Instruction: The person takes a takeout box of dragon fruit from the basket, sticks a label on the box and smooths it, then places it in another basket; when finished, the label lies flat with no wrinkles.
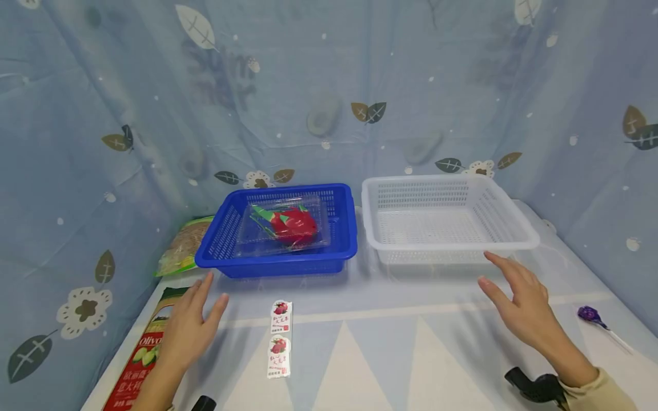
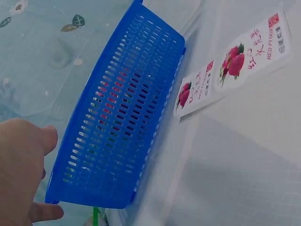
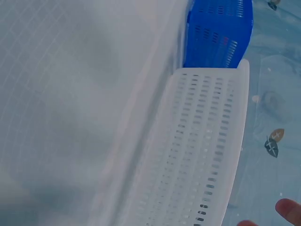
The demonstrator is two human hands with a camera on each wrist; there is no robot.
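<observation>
My left hand point(image 1: 191, 328) hovers with spread fingers in front of the blue basket point(image 1: 288, 265), its fingertips close to the basket's near left corner. Inside that basket lies a clear plastic box point(image 1: 244, 240) with a red dragon fruit point(image 1: 298, 225) in it. On the right, my right hand point(image 1: 521, 302) is held up with thumb and fingers apart, near the front rim of the white basket point(image 1: 452, 248). Neither hand holds anything. Two dragon fruit stickers point(image 1: 280, 339) on a strip lie on the table between the hands.
A red olive-oil package point(image 1: 136, 362) lies under the left forearm. Behind it, a clear and green bag point(image 1: 182, 245) leans by the blue basket. A purple-wrapped lollipop point(image 1: 591, 315) is at the right edge. Blue patterned cloth point(image 1: 319, 74) walls in the back and sides.
</observation>
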